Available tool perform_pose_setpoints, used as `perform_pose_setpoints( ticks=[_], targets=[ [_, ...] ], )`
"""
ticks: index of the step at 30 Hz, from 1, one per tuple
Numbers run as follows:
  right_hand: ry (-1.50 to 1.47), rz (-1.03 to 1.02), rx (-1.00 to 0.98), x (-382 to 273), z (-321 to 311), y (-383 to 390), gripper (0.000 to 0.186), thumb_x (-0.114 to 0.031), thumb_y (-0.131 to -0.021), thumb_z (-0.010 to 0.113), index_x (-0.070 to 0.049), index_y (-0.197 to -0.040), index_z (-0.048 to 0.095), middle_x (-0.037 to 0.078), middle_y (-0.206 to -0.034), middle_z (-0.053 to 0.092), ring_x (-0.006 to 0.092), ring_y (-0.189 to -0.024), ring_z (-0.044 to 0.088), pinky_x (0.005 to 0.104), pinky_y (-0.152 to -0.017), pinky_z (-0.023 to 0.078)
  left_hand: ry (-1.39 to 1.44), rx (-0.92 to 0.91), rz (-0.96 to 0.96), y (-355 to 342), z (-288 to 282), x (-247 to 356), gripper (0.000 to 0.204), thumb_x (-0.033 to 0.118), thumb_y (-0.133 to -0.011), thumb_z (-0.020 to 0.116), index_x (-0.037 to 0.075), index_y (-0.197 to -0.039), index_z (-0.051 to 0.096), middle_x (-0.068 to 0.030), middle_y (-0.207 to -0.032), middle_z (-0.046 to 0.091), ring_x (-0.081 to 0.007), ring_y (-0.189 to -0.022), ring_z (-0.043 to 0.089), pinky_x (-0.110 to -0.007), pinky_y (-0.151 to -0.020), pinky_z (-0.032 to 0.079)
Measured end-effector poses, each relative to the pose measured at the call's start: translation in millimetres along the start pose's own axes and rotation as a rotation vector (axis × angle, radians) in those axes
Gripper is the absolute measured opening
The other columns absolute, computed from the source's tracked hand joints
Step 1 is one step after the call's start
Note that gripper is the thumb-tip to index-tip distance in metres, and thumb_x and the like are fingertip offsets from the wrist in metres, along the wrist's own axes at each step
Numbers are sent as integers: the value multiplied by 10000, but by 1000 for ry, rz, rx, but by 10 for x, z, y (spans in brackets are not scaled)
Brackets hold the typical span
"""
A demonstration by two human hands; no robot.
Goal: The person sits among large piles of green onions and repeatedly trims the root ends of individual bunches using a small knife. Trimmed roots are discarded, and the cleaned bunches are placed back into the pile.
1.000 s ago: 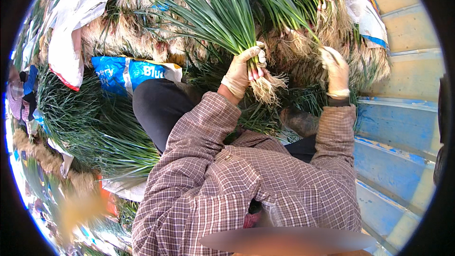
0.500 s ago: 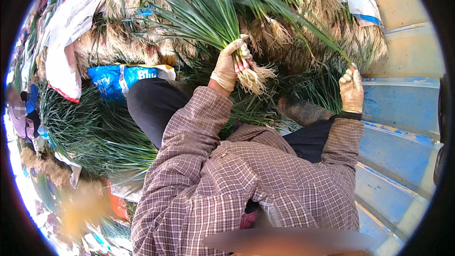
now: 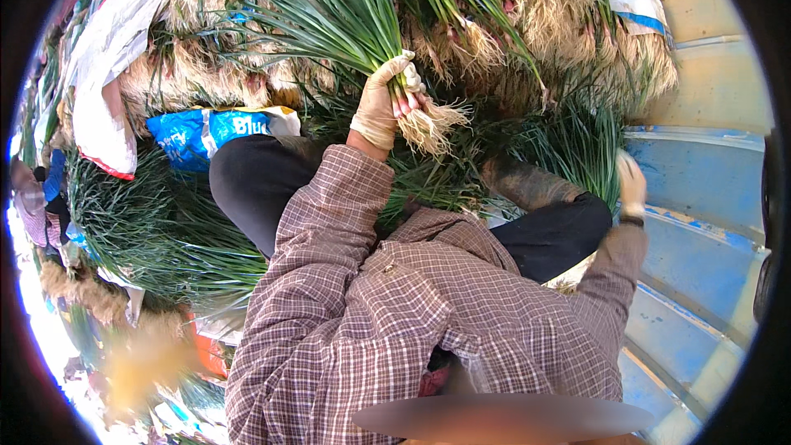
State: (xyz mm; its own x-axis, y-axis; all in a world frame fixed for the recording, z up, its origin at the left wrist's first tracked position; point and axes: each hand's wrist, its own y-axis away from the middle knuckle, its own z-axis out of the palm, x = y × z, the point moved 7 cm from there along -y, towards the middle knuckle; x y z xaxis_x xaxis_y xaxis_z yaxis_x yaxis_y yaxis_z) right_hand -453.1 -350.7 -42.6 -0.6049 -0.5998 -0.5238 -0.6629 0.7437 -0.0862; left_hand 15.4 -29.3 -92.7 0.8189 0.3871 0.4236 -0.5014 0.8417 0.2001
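Note:
My gloved left hand (image 3: 383,107) is closed around a bunch of green garlic (image 3: 362,21), just below the centre of its stems. Its long green leaves spread up and to the left. The pinkish bulbs and pale hairy roots (image 3: 430,125) stick out past my fingers to the lower right. My gloved right hand (image 3: 632,183) hangs at the right, beside the blue metal wall. Motion smears its fingers, and I make out nothing in it. Nearest to it are green leaves (image 3: 581,144) of more plants lying beyond my knee.
A high pile of rooted bunches (image 3: 486,45) rises in front of me. White sacks (image 3: 107,66) lie over it at the left. A blue printed bag (image 3: 185,138) is by my left knee, with heaped leaves (image 3: 156,222) beside it. The ribbed metal wall (image 3: 692,165) borders the right side.
My right hand has moved down and right and blurred; the long single stalk it held no longer shows in it. My left hand and its bunch have shifted slightly left and up.

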Motion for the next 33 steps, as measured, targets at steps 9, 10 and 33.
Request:
perform_pose_setpoints(
  ticks=[9, 10, 33],
  targets=[
    [-26, 205, -73, -1866, 1536, -1368, 286, -243, -934, 548, -65, -1138, 642, 92, -929, 695, 199, -827, 646, 325, -734, 489, 79, -47, -6, 137, 53, 218, 229, 151, -896, 587, 15, -1080, 567, -25, -717, 546, -164, -628, 542, -325, -625, 516],
    [-268, 199, 1, -1802, 1381, -1255, 271, -183, -943, 540, -81, -1173, 643, 6, -867, 660, 76, -701, 567, 217, -624, 444, 83, -43, -14, 139, 22, 226, 238, 153, -895, 589, 14, -1086, 564, -27, -717, 549, -164, -628, 543, -327, -625, 515],
    [364, -382, 107, -3640, 1493, -1867, 214, -318, -937, 556, -136, -1002, 649, 50, -789, 637, 204, -655, 609, 375, -587, 496, 99, 14, -7, 110, -3, 198, 305, 121, -897, 594, -6, -1168, 537, -58, -713, 594, -169, -584, 570, -302, -537, 501]
  ],
)
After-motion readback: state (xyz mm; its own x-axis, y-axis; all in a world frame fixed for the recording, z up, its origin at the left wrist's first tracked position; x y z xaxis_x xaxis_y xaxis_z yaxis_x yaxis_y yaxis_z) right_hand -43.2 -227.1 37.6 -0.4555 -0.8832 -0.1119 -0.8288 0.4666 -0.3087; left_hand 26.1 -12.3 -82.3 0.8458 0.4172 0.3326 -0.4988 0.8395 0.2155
